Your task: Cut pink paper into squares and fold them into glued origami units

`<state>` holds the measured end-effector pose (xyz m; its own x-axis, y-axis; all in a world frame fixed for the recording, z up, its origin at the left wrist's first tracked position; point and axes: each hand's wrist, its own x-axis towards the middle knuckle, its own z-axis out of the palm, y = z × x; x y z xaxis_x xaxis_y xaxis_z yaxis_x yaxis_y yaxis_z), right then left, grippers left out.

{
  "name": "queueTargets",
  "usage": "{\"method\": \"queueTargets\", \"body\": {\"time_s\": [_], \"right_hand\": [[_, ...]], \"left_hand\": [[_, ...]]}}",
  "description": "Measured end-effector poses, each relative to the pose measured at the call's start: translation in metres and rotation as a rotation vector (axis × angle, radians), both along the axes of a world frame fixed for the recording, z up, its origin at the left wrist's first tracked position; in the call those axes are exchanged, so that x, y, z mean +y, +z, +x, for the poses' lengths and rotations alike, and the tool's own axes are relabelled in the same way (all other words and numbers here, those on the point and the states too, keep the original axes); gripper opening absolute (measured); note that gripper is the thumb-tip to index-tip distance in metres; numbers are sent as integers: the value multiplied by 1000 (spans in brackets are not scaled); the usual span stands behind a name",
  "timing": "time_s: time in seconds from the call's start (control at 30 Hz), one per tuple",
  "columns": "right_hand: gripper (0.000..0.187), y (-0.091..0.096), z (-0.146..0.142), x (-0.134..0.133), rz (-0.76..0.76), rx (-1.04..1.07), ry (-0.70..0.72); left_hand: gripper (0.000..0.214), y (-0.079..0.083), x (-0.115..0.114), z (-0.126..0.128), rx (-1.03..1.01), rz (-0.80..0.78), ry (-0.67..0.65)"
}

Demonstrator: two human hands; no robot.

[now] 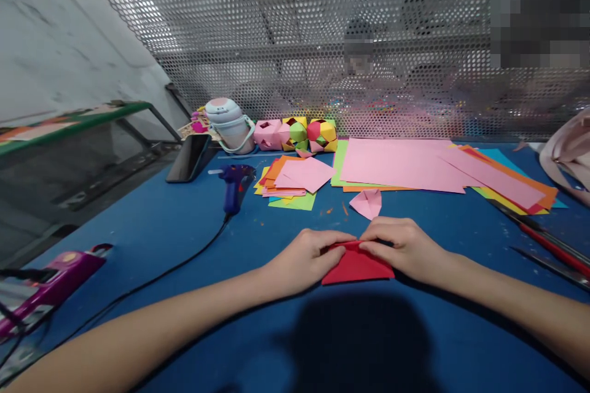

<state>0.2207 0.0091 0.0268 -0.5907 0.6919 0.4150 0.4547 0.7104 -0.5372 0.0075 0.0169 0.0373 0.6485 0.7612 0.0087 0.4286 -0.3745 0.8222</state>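
A piece of red paper point(358, 268), folded along its far edge, lies on the blue table in front of me. My left hand point(306, 261) pinches its upper left part between thumb and fingers. On the upper right, my right hand point(403, 249) grips the same fold, and the fingertips of both hands nearly meet at the middle. Just beyond my hands sits a small folded pink paper piece point(367, 202), touched by neither hand. The fingers hide part of the fold.
Stacked paper squares point(299, 175) and large pink sheets point(401, 163) lie farther back. A blue glue gun point(234, 187) trails its cord to a purple power strip point(69, 276). Paper balls point(299, 134), a bottle point(230, 126) and a phone point(188, 158) stand behind; scissors point(548, 239) lie right.
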Motion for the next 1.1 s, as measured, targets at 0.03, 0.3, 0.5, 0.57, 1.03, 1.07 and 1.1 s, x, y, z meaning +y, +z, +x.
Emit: {"method": "queueTargets", "body": {"time_s": [0.03,0.3,0.5,0.57,1.03,1.07,1.1], "right_hand": [[18,1,-1,1,33,-10,23],[9,14,-19,13,13,45,0],[15,12,-24,20,-506,269,-235],[10,7,-22,21,-587,266,-236],[17,6,-24,16,-518,231,-241],[15,7,-25,16,-505,217,-235],[14,8,-26,15,-488,198,-227]], "left_hand": [[31,3,1,1,-2,-49,0],[34,4,9,0,-105,-118,7],[34,-2,15,-5,-124,-88,153],[33,-5,16,-5,-115,-82,169],[30,-12,16,-8,-49,109,174],[30,-12,15,-8,-48,126,167],[30,-13,15,-7,-50,141,155]]}}
